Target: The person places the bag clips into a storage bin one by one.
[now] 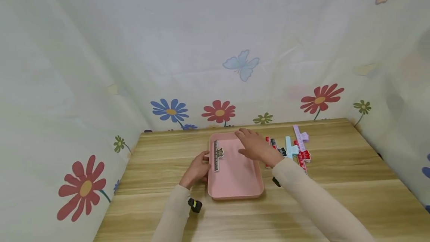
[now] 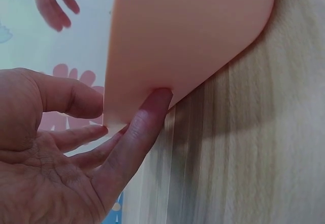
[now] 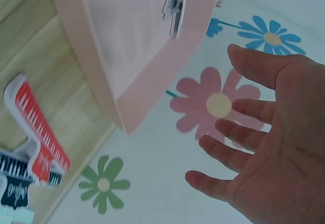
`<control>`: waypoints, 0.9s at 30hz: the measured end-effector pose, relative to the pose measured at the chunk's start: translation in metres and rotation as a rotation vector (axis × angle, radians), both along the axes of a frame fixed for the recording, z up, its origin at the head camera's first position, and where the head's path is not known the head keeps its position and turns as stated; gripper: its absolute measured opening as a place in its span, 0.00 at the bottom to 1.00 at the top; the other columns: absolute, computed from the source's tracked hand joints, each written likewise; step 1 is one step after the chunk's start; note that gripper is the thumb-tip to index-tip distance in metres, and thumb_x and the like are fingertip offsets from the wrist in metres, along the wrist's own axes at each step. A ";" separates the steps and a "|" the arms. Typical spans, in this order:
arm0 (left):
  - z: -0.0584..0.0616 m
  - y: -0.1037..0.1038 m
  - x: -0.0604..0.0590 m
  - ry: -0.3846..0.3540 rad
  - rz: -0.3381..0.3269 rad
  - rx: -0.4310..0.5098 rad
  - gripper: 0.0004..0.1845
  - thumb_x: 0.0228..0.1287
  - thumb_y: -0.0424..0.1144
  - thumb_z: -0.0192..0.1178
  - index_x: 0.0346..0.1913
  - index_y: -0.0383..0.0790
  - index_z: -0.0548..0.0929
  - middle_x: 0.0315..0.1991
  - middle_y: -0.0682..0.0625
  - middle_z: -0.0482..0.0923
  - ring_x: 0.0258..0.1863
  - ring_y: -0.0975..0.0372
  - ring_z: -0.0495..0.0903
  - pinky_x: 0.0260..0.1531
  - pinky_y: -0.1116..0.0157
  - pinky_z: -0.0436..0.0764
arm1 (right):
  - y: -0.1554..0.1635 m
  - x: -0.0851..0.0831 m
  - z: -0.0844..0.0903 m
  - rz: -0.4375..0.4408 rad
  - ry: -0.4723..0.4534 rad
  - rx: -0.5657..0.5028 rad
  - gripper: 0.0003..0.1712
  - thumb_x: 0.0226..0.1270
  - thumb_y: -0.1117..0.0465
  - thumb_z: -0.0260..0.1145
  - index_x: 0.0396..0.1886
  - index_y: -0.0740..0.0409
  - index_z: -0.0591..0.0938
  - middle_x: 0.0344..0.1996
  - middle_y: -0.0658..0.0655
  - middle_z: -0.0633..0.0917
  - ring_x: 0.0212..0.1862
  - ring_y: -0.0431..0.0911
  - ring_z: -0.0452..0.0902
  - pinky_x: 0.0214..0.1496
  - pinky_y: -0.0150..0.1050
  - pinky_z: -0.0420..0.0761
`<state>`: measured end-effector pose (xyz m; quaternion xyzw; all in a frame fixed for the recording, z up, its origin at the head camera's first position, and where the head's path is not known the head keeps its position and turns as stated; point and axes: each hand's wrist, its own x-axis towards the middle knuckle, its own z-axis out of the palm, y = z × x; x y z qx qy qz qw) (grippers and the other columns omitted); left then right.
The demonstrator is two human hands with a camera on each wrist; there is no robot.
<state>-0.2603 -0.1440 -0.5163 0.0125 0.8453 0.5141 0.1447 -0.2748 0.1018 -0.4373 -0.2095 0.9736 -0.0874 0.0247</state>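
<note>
One pink tray (image 1: 235, 182) sits mid-surface (image 1: 336, 197) with a black ruler clip (image 1: 216, 155) on its left rim, my left hand (image 1: 196, 169) touching that edge with relaxed fingers, my right hand (image 1: 256, 146) hovering open above it, more clips (image 1: 295, 148) lying just right.

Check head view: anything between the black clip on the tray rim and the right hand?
Only bare pink tray floor between the black clip and the right hand, per the head view.

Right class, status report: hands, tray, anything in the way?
Left hand touching pink tray at its left wall. Right hand open, over tray. Black clip on tray's left wall. More clips beside tray.
</note>
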 end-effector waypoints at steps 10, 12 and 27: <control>-0.001 -0.002 -0.001 -0.019 0.002 -0.007 0.36 0.63 0.28 0.52 0.75 0.40 0.60 0.64 0.33 0.69 0.32 0.54 0.83 0.19 0.59 0.85 | 0.034 0.005 0.005 -0.011 0.034 -0.023 0.40 0.67 0.52 0.67 0.74 0.60 0.64 0.73 0.66 0.65 0.73 0.63 0.59 0.73 0.64 0.61; -0.001 -0.001 -0.002 -0.018 0.004 -0.011 0.36 0.63 0.29 0.52 0.75 0.41 0.60 0.64 0.34 0.69 0.32 0.54 0.83 0.19 0.60 0.85 | 0.042 0.005 0.004 -0.019 0.042 -0.031 0.40 0.66 0.52 0.67 0.73 0.60 0.64 0.72 0.66 0.66 0.73 0.63 0.60 0.72 0.65 0.62; -0.003 -0.002 -0.002 -0.017 0.006 0.011 0.34 0.66 0.30 0.52 0.75 0.42 0.60 0.65 0.34 0.68 0.33 0.53 0.84 0.20 0.59 0.84 | 0.080 0.010 -0.009 -0.081 0.041 0.010 0.35 0.68 0.55 0.65 0.71 0.64 0.67 0.67 0.68 0.71 0.69 0.64 0.65 0.65 0.67 0.69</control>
